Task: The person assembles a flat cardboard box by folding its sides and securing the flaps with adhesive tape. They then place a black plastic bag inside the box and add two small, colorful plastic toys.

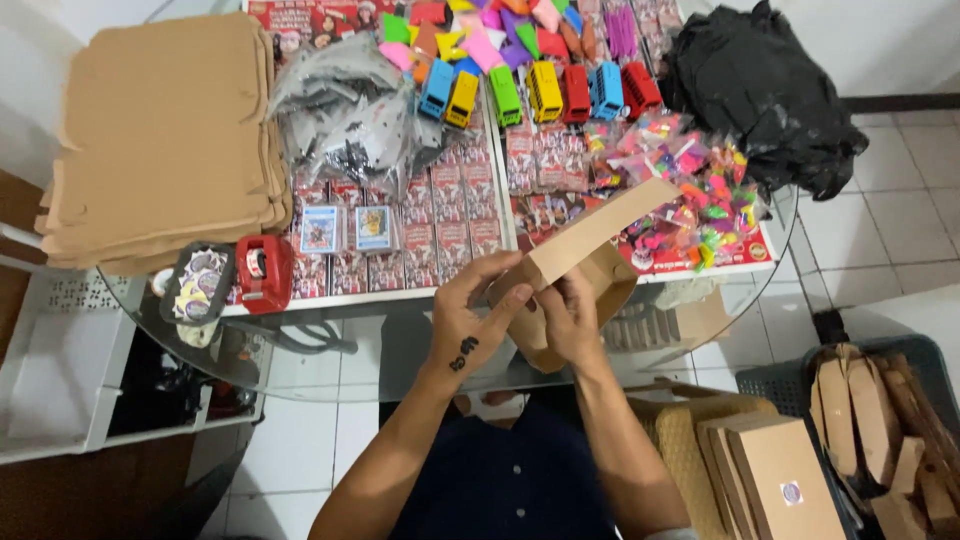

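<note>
A brown cardboard box (600, 240), partly folded with one long flap sticking up to the right, is held over the near edge of the round glass table (300, 375). My left hand (470, 310) grips its left side, fingers curled over the edge. My right hand (568, 312) holds it from below and behind, thumb pressed on the cardboard. Both hands touch each other at the box.
A stack of flat brown cardboard (165, 130) lies at the table's left. A red tape dispenser (263, 272), card packs (372, 228), toy buses (545, 92), colourful small toys (690, 180) and a black bag (765, 95) cover the table. Finished boxes (780, 480) sit at lower right.
</note>
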